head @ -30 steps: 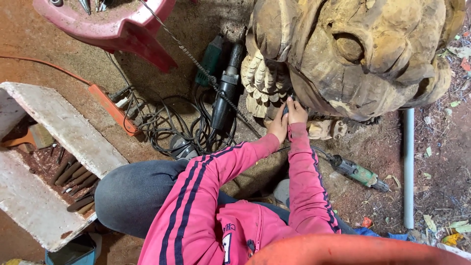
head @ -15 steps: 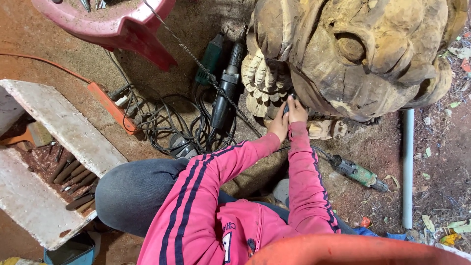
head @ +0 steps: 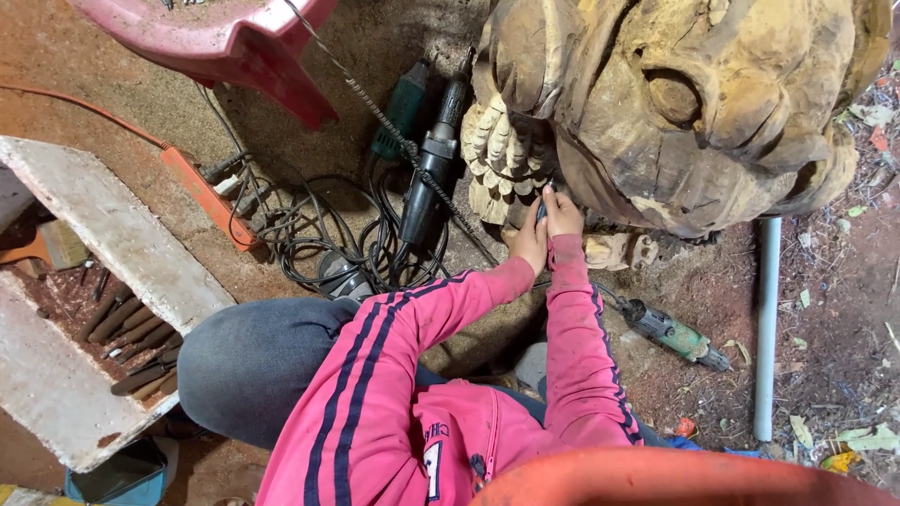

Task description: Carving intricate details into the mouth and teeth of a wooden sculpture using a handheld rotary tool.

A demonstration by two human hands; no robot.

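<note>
Ground: reddish dirt floor (head: pixel 394 37) strewn with wood chips and dry leaves, seen from above the person's own knees.
Carving: large pale wooden carving (head: pixel 675 112) fills the upper right; rounded folds, a row of claw-like toes at its lower left edge.
Left hand: left hand (head: pixel 531 245) reaches up in a pink sleeve and rests against the base of the carving, just under the toes; fingers curled, but what they close on is hidden, so I cannot tell.
Right hand: right hand (head: pixel 561 214) lies just beside the left, slightly higher and nearer the wood; fingers closed around a small dark tool (head: pixel 544 199).
Key relation: the small tool points up and away from the body, its long axis running from the right palm into the groove between toes and body of the carving; tip touching or nearly touching the wood, too small to say which.
Near the hands: black power tool (head: pixel 431 178) lying to the left on a tangle of black cables (head: pixel 319 234), a green one beside it; a green grinder (head: pixel 670 333) to the right on the dirt.
Further off: orange power strip (head: pixel 202 192), white box (head: pixel 112 234) holding dark chisels, pink plastic stool (head: pixel 234 47), grey pipe (head: pixel 767 319) at far right.
</note>
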